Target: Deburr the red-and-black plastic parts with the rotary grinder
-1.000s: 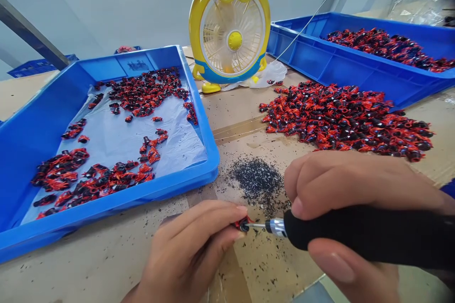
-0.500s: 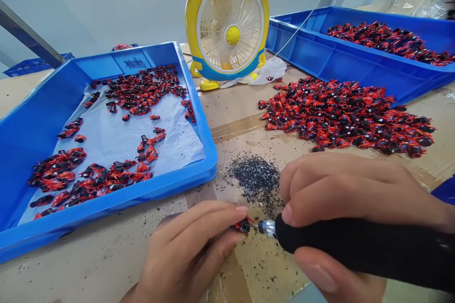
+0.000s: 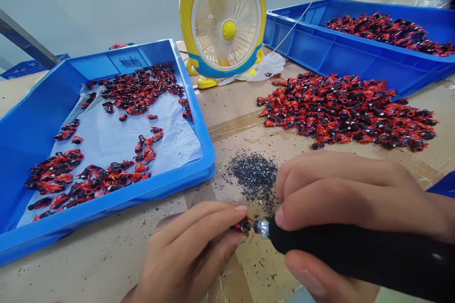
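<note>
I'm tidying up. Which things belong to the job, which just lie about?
Likely the job:
- red-and-black part, in left hand
- black-handled tool, in right hand
- matching parts pile
- blue parts tray

Likely lying about:
- goggle-eyed yellow fan
- crumpled plastic

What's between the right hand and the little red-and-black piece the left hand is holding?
In the head view, the front of the black tool that the right hand holds: a silver collar, then a dark tip pointing at the piece.
</note>
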{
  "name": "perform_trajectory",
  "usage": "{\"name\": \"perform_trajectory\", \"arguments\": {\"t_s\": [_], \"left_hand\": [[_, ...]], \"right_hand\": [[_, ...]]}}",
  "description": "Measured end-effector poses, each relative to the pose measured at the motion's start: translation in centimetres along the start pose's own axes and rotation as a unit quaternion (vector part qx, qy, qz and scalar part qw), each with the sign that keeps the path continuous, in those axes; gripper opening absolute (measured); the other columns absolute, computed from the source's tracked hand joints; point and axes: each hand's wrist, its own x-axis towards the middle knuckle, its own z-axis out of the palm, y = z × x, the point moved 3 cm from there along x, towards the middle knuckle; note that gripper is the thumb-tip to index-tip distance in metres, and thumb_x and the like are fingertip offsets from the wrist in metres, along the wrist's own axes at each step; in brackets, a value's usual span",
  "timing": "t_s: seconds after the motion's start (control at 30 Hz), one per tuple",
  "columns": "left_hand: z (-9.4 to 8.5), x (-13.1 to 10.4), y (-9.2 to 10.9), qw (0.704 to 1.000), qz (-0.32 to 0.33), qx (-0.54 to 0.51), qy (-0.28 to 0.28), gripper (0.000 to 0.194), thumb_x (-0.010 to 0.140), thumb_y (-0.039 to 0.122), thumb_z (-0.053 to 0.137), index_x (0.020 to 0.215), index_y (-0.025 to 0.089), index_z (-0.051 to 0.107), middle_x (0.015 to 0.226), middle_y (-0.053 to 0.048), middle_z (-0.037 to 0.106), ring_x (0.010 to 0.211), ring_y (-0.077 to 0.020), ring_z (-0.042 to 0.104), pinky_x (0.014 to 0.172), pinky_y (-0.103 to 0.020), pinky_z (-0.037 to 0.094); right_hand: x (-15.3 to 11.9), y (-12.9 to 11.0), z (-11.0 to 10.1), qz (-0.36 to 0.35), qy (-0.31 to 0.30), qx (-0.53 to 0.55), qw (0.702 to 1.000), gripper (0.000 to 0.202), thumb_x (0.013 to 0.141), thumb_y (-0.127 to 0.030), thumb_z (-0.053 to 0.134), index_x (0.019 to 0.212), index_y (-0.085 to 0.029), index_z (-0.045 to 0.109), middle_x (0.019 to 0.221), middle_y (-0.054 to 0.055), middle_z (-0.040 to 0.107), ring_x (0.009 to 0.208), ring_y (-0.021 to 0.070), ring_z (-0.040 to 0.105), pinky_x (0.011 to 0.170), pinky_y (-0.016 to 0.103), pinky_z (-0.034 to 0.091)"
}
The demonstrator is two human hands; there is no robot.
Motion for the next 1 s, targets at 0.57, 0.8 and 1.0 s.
{"name": "perform_trajectory", "arguments": {"t_s": [0.57, 0.8, 1.0], "left_hand": [[-0.61, 0.32, 0.42, 0.998, 0.027, 0.057, -0.012, 0.019, 0.113, 0.029, 0.064, 0.123, 0.018, 0.076, 0.106, -0.004, 0.088, 0.087, -0.0136, 0.087, 0.082, -0.015, 0.070], [-0.42, 0.26, 0.51, 0.997, 0.032, 0.068, -0.015, 0.020, 0.112, 0.030, 0.066, 0.123, 0.018, 0.078, 0.106, -0.004, 0.089, 0.085, -0.0142, 0.087, 0.082, -0.017, 0.071], [-0.59, 0.20, 0.36, 0.998, 0.031, 0.059, -0.009, 0.019, 0.111, 0.027, 0.067, 0.124, 0.016, 0.077, 0.108, -0.005, 0.088, 0.089, -0.0137, 0.087, 0.083, -0.015, 0.070]], "right_hand": [[0.34, -0.31, -0.26, -0.010, -0.034, 0.030, 0.999, 0.018, 0.094, -0.028, 0.081, 0.092, -0.019, 0.065, 0.076, -0.006, 0.065, 0.062, 0.0065, 0.062, 0.057, 0.020, 0.054], [0.47, -0.21, 0.03, -0.008, -0.028, 0.021, 0.999, 0.014, 0.094, -0.026, 0.077, 0.091, -0.020, 0.065, 0.074, -0.005, 0.066, 0.060, 0.0057, 0.062, 0.058, 0.017, 0.055], [0.72, -0.13, -0.24, -0.039, -0.050, 0.021, 0.998, 0.016, 0.091, -0.022, 0.080, 0.092, -0.017, 0.065, 0.075, -0.004, 0.068, 0.062, 0.0065, 0.063, 0.060, 0.018, 0.057]]}}
